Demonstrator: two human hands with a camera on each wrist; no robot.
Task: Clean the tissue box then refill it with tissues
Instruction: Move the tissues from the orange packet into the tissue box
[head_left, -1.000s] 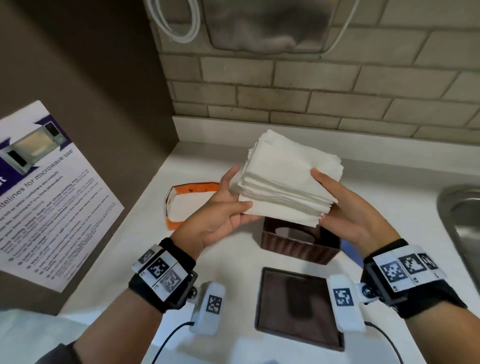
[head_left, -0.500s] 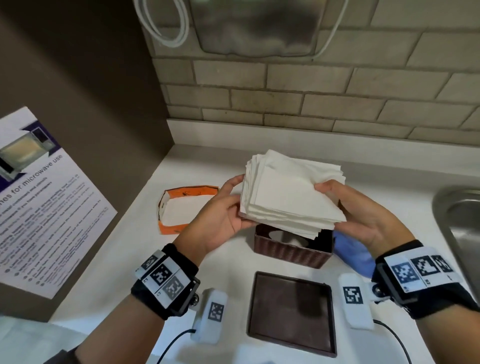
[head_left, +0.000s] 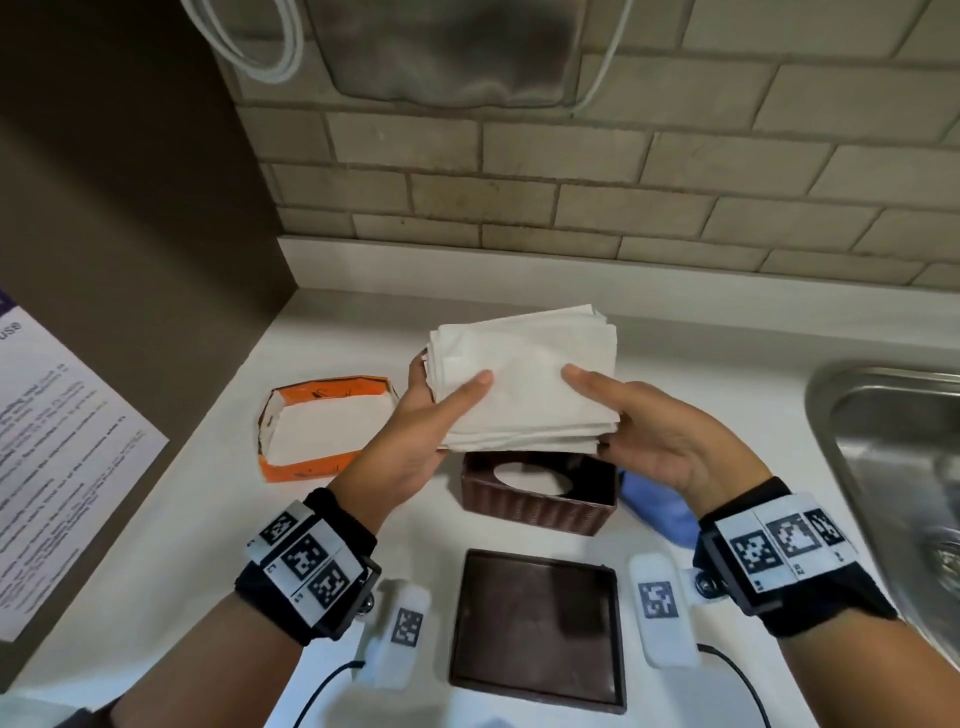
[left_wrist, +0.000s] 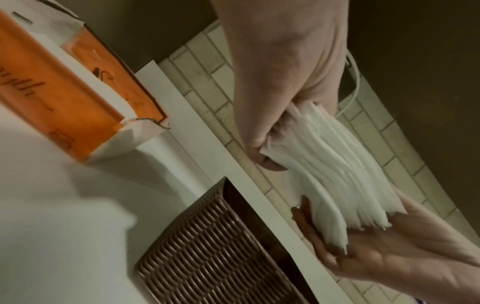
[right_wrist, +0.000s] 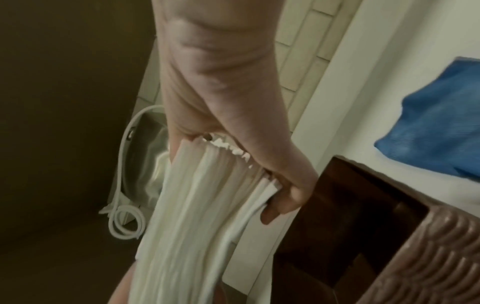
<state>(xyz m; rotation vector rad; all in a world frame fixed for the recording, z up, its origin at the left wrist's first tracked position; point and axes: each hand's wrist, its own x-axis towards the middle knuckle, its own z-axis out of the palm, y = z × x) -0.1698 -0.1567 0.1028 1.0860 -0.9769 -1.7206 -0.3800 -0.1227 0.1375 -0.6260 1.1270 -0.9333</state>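
Tissues (head_left: 524, 384) lower over white counter (head_left: 332, 519)

The stack of tissues (head_left: 524, 384) is soft, matt white paper with feathery layered edges. Below it, the brown tissue box (head_left: 535, 512) has ribbed, slightly glossy plastic-looking walls. Left of the box, the orange carton (head_left: 311, 467) is printed card. Right of it lies blue cloth (head_left: 657, 512); farther right, a brushed-metal sink (head_left: 893, 467).

Head looks down; wrists close, sharing tissues (head_left: 524, 384)
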